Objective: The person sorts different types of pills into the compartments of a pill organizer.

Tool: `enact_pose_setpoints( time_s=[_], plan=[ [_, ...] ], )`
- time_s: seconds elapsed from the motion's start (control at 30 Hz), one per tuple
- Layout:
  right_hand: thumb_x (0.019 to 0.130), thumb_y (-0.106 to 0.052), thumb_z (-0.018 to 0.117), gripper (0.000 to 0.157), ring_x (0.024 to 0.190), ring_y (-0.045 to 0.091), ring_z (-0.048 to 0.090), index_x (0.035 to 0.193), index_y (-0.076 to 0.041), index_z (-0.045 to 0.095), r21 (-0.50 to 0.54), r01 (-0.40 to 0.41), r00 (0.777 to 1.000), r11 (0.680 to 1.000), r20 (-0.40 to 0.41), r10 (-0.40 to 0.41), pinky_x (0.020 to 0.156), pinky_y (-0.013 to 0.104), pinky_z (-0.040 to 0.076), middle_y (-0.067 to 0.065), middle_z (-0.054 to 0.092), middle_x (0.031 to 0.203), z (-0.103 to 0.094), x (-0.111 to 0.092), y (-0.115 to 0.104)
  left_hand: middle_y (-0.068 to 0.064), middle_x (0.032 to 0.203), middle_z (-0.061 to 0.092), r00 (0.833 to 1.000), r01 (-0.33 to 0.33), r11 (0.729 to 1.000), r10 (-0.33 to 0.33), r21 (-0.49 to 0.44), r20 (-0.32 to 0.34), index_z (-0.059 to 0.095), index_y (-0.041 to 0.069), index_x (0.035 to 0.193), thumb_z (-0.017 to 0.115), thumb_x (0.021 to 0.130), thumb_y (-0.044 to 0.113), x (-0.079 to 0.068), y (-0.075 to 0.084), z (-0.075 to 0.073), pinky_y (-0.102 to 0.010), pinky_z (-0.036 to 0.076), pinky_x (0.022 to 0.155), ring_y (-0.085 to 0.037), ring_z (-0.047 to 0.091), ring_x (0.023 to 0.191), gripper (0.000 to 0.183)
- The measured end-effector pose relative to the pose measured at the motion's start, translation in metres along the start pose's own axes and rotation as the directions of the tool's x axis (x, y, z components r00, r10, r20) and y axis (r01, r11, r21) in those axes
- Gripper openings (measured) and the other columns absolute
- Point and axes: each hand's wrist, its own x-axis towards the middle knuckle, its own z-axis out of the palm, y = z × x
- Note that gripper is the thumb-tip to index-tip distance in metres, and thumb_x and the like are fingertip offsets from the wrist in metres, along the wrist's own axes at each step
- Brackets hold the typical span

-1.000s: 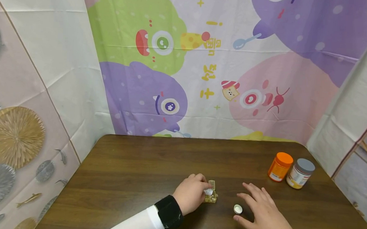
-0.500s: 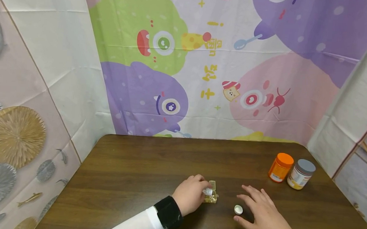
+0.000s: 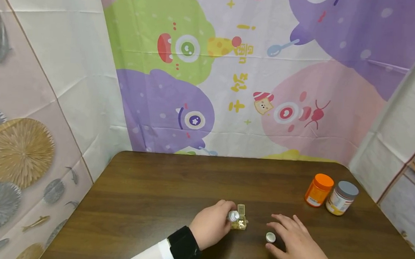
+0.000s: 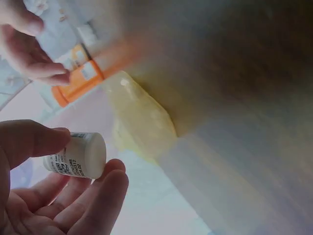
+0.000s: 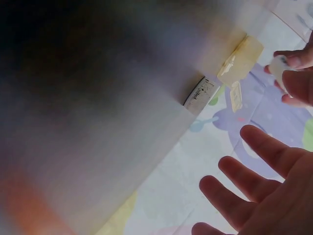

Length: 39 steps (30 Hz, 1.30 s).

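Note:
My left hand (image 3: 209,223) pinches a small white pill bottle (image 4: 80,154) with printed label between thumb and fingers. In the head view its uncapped mouth points right, just above the near-left part of a yellow see-through pill box (image 3: 239,224). The box's lid (image 3: 241,210) stands open at the back, and white pills (image 3: 241,224) lie inside. My right hand (image 3: 294,241) has its fingers spread and holds nothing. Between its thumb and forefinger, apart from them, a small round cap (image 3: 270,237) lies on the table with its white inside facing up.
An orange jar (image 3: 319,191) and a white jar with a grey lid (image 3: 342,198) stand side by side at the right of the brown wooden table (image 3: 162,182). A cartoon-printed cloth (image 3: 228,138) hangs behind the table's far edge.
The bottle has lifted and turned back from the pill box, so its mouth now shows and more pills are visible. My left hand shifted slightly left and down; my right hand barely moved.

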Motion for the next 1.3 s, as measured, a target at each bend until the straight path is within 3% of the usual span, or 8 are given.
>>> enact_pose_setpoints(
  time_s=[0.27,0.5,0.83,1.03,1.3],
  plan=[
    [0.085,-0.039,0.071,0.037,0.106,0.02,0.053,0.113,-0.015,0.067,-0.038,-0.057,0.989,0.998,0.135,0.062,0.095,0.056,0.039,0.001,0.062,0.113,0.0,0.006,0.001,0.006,0.094,0.066,0.998,-0.023,0.997,0.027,-0.074,0.059,0.067,0.014,0.106,0.074,0.082,0.016,-0.017,0.01,-0.007,-0.023,0.051,0.07,0.0,0.054,0.079,0.026],
    [0.087,-0.039,0.069,0.036,0.1,0.019,0.056,0.114,-0.015,0.067,-0.062,-0.059,0.968,0.996,0.239,0.072,0.088,0.052,0.044,-0.001,0.062,0.109,0.0,0.011,0.004,0.011,0.084,0.066,0.998,-0.022,0.996,0.027,-0.09,0.053,0.066,0.018,0.1,0.076,0.08,0.022,-0.029,0.013,-0.001,-0.023,0.049,0.065,-0.001,0.054,0.073,0.022],
    [0.086,-0.033,0.071,0.032,0.09,0.016,0.058,0.111,-0.015,0.068,-0.05,0.014,0.963,0.999,0.271,0.001,0.077,0.048,0.048,-0.003,0.063,0.101,0.0,0.014,0.003,0.014,0.074,0.064,0.993,-0.009,0.998,0.016,-0.059,0.119,0.064,0.022,0.09,0.08,0.077,0.033,-0.032,0.018,0.011,-0.022,0.045,0.057,0.0,0.053,0.064,0.024],
    [0.085,-0.033,0.072,0.03,0.088,0.016,0.058,0.11,-0.018,0.068,-0.052,0.043,0.956,0.998,0.293,-0.026,0.073,0.046,0.048,-0.004,0.063,0.099,0.003,0.016,0.005,0.017,0.073,0.064,0.983,-0.021,0.999,0.029,-0.046,0.182,0.066,0.024,0.089,0.082,0.073,0.033,-0.032,0.02,0.014,-0.021,0.044,0.061,0.001,0.053,0.064,0.025],
    [0.083,-0.03,0.073,0.024,0.082,0.014,0.056,0.105,-0.02,0.069,-0.061,0.083,0.96,0.995,0.271,-0.064,0.066,0.042,0.047,-0.006,0.061,0.092,0.007,0.018,0.008,0.018,0.075,0.063,0.984,-0.056,0.998,0.054,0.012,0.168,0.068,0.026,0.084,0.082,0.072,0.036,-0.029,0.02,0.014,-0.026,0.045,0.068,-0.002,0.054,0.073,0.021]
  ],
)
